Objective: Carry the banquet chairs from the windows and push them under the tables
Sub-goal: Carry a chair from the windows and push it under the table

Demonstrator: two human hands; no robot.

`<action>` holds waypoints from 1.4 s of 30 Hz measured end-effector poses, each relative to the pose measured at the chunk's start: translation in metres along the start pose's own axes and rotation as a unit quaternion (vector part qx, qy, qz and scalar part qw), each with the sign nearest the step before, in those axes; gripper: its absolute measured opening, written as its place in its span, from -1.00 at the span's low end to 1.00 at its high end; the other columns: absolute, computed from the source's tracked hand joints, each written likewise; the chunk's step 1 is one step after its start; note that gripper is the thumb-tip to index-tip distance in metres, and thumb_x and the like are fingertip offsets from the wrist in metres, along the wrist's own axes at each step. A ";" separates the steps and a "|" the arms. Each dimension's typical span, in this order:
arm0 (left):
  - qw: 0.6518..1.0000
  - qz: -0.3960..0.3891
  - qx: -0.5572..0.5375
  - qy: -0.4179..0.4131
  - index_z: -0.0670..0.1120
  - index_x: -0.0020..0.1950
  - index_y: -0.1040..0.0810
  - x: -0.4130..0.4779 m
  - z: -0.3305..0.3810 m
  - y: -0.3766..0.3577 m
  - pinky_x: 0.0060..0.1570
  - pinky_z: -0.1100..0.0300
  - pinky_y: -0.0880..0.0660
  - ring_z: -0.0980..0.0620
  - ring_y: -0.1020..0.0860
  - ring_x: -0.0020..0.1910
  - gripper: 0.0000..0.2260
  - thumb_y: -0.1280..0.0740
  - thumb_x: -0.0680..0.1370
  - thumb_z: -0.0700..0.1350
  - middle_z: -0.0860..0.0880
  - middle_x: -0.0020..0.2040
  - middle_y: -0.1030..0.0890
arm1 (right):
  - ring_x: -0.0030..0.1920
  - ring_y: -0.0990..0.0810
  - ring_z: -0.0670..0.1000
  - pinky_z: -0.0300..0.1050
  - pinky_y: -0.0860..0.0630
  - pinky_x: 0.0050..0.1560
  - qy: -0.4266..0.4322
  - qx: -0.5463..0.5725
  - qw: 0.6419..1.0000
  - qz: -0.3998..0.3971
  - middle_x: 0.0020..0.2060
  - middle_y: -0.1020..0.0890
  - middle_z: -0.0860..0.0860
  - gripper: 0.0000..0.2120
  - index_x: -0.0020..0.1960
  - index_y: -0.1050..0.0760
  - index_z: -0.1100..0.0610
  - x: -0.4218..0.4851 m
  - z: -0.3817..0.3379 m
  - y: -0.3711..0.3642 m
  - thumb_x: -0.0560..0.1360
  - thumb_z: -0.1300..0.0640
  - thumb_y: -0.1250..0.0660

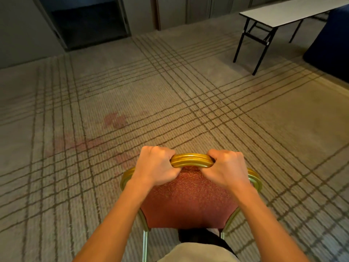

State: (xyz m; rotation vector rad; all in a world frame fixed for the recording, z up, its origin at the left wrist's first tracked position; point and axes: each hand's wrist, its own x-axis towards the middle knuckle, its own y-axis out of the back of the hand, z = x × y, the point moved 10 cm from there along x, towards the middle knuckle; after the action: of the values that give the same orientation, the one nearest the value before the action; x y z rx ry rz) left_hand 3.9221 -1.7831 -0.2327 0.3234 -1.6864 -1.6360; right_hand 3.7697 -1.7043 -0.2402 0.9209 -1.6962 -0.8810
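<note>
Fingers (168,155) of both hands are curling over the gold top rail (190,161) of one banquet chair (188,201). The left hand (156,167) is gripping the rail's left end and the right hand (226,168) is gripping its right end. The chair is sitting at the lower centre of the frame, with its red padded back facing the person. Whether its legs are touching the floor cannot be told.

A beige carpet (132,87) crossed by bands of dark grid lines is covering the whole floor. A reddish stain (115,120) is showing left of centre. A grey panelled wall (198,10) is running along the top edge, and one dark opening (88,23) is sitting at the upper left.

One white-topped folding bench (283,13) on black legs is standing at the upper right, well apart from the chair. One dark blue mass (330,48) is lying at the right edge, just beside the bench. Bare carpet is stretching between the chair and the bench's near corner.
</note>
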 end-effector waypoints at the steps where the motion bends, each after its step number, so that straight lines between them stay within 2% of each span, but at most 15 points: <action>1: 1.000 -0.007 0.001 0.008 -0.03 -0.44 -0.48 0.020 -0.010 -0.005 -0.44 0.17 -0.40 -0.10 -0.61 -0.42 -0.70 -0.36 0.30 0.18 0.00 -0.45 -0.59 | -0.43 -0.59 0.15 -0.08 -0.46 -0.40 -0.005 0.001 1.000 -0.013 -0.50 -0.57 0.00 -0.66 -0.42 -0.44 0.08 0.021 0.007 -0.010 0.23 -0.04 -0.58; 7: 0.999 -0.031 0.008 0.030 -0.04 -0.41 -0.49 0.131 -0.067 -0.031 -0.38 0.16 -0.36 -0.11 -0.63 -0.36 -0.70 -0.33 0.32 0.18 -0.01 -0.41 -0.62 | -0.41 -0.60 0.16 -0.11 -0.43 -0.42 0.007 0.011 1.000 -0.020 -0.50 -0.58 0.01 -0.64 -0.42 -0.43 0.10 0.144 0.035 -0.047 0.21 -0.03 -0.59; 10: 0.999 -0.018 0.013 0.029 -0.03 -0.44 -0.46 0.178 -0.093 -0.040 -0.41 0.18 -0.37 -0.11 -0.61 -0.41 -0.70 -0.36 0.30 0.17 0.00 -0.44 -0.60 | -0.39 -0.61 0.18 -0.08 -0.45 -0.39 0.018 0.014 1.000 -0.022 -0.48 -0.59 0.02 -0.65 -0.41 -0.45 0.09 0.197 0.044 -0.066 0.25 -0.05 -0.58; 14: 0.999 -0.023 -0.014 0.033 0.03 -0.44 -0.31 0.239 -0.136 -0.063 -0.39 0.18 -0.23 -0.10 -0.59 -0.44 -0.69 -0.39 0.29 0.14 0.00 -0.46 -0.57 | -0.42 -0.58 0.18 -0.09 -0.42 -0.42 0.026 0.024 0.999 -0.010 -0.51 -0.56 0.02 -0.61 -0.43 -0.39 0.08 0.267 0.055 -0.093 0.26 -0.06 -0.56; 16: 0.999 -0.013 -0.009 0.030 0.05 -0.42 -0.26 0.269 -0.158 -0.076 -0.39 0.17 -0.23 -0.11 -0.59 -0.43 -0.67 -0.39 0.29 0.14 -0.01 -0.46 -0.57 | -0.42 -0.58 0.20 -0.08 -0.41 -0.42 0.024 0.022 0.999 -0.009 -0.51 -0.56 0.03 -0.57 -0.43 -0.30 0.05 0.303 0.062 -0.112 0.26 -0.07 -0.54; 19: 0.999 -0.033 -0.003 0.026 0.05 -0.37 -0.31 0.321 -0.191 -0.099 -0.31 0.12 -0.25 -0.12 -0.64 -0.27 -0.70 -0.34 0.36 0.18 -0.02 -0.34 -0.64 | -0.41 -0.59 0.21 -0.04 -0.44 -0.41 0.021 0.023 0.999 -0.009 -0.51 -0.57 0.04 -0.53 -0.41 -0.20 -0.02 0.358 0.072 -0.142 0.27 -0.09 -0.52; 21: 0.998 -0.045 -0.013 0.030 0.04 -0.32 -0.37 0.359 -0.219 -0.118 -0.22 0.08 -0.29 -0.11 -0.65 -0.12 -0.69 -0.33 0.45 0.20 -0.02 -0.21 -0.69 | -0.41 -0.59 0.22 -0.04 -0.46 -0.41 0.022 0.021 1.000 -0.006 -0.52 -0.56 0.05 -0.56 -0.42 -0.18 -0.02 0.400 0.075 -0.161 0.29 -0.14 -0.44; 22: 0.998 -0.049 -0.011 0.034 0.04 -0.32 -0.38 0.381 -0.237 -0.126 -0.21 0.08 -0.33 -0.11 -0.65 -0.11 -0.68 -0.35 0.46 0.21 -0.02 -0.20 -0.69 | -0.41 -0.59 0.22 -0.04 -0.46 -0.41 0.018 0.012 1.000 -0.004 -0.52 -0.56 0.05 -0.57 -0.42 -0.17 -0.02 0.426 0.077 -0.170 0.30 -0.17 -0.39; 24: 0.998 -0.046 -0.028 0.027 0.02 -0.37 -0.37 0.421 -0.264 -0.133 -0.27 0.10 -0.33 -0.11 -0.64 -0.22 -0.66 -0.39 0.40 0.19 -0.01 -0.31 -0.65 | -0.39 -0.60 0.21 -0.05 -0.48 -0.39 0.001 0.005 1.000 -0.005 -0.51 -0.57 0.05 -0.58 -0.43 -0.17 -0.02 0.466 0.083 -0.183 0.31 -0.21 -0.34; 27: 0.999 -0.006 -0.033 -0.007 0.00 -0.44 -0.39 0.482 -0.294 -0.135 -0.36 0.15 -0.23 -0.10 -0.60 -0.38 -0.67 -0.40 0.30 0.18 0.00 -0.44 -0.57 | -0.36 -0.62 0.19 -0.04 -0.49 -0.35 -0.021 -0.021 1.000 -0.008 -0.48 -0.60 0.03 -0.60 -0.42 -0.27 -0.01 0.526 0.093 -0.194 0.31 -0.21 -0.40; 29: 0.999 0.009 -0.033 -0.021 -0.02 -0.45 -0.42 0.519 -0.310 -0.135 -0.36 0.17 -0.20 -0.09 -0.59 -0.41 -0.67 -0.41 0.28 0.18 0.01 -0.46 -0.55 | -0.34 -0.62 0.20 -0.02 -0.51 -0.33 -0.035 -0.032 0.999 -0.004 -0.47 -0.61 0.04 -0.61 -0.42 -0.32 0.00 0.560 0.101 -0.199 0.32 -0.21 -0.42; 32: 0.998 0.016 -0.033 -0.047 -0.01 -0.44 -0.43 0.579 -0.328 -0.144 -0.36 0.16 -0.22 -0.07 -0.58 -0.40 -0.68 -0.44 0.29 0.16 0.02 -0.46 -0.56 | -0.39 -0.60 0.17 -0.04 -0.48 -0.38 -0.044 -0.029 0.998 0.019 -0.50 -0.57 0.02 -0.55 -0.43 -0.27 -0.01 0.615 0.118 -0.213 0.33 -0.16 -0.50; 37: 0.998 0.013 -0.027 -0.054 0.00 -0.40 -0.45 0.670 -0.358 -0.174 -0.32 0.13 -0.30 -0.08 -0.62 -0.32 -0.69 -0.34 0.32 0.22 0.02 -0.39 -0.59 | -0.41 -0.59 0.16 -0.03 -0.49 -0.39 -0.062 -0.025 0.998 0.022 -0.52 -0.56 0.01 -0.52 -0.43 -0.23 -0.02 0.695 0.157 -0.248 0.31 -0.15 -0.52; 42: 0.993 0.063 -0.070 -0.076 -0.01 -0.42 -0.54 0.760 -0.394 -0.204 -0.41 0.16 -0.41 -0.05 -0.57 -0.48 -0.71 -0.30 0.34 0.19 0.04 -0.47 -0.55 | -0.39 -0.61 0.16 -0.01 -0.52 -0.37 -0.049 -0.022 0.998 0.022 -0.48 -0.59 -0.01 -0.59 -0.38 -0.45 0.06 0.791 0.198 -0.296 0.37 -0.24 -0.44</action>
State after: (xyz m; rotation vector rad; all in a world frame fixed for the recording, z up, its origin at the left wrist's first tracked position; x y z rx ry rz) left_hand 3.5954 -2.5998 -0.2101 0.0229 -1.6554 -1.7102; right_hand 3.4456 -2.5085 -0.2294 0.8206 -1.7673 -0.9437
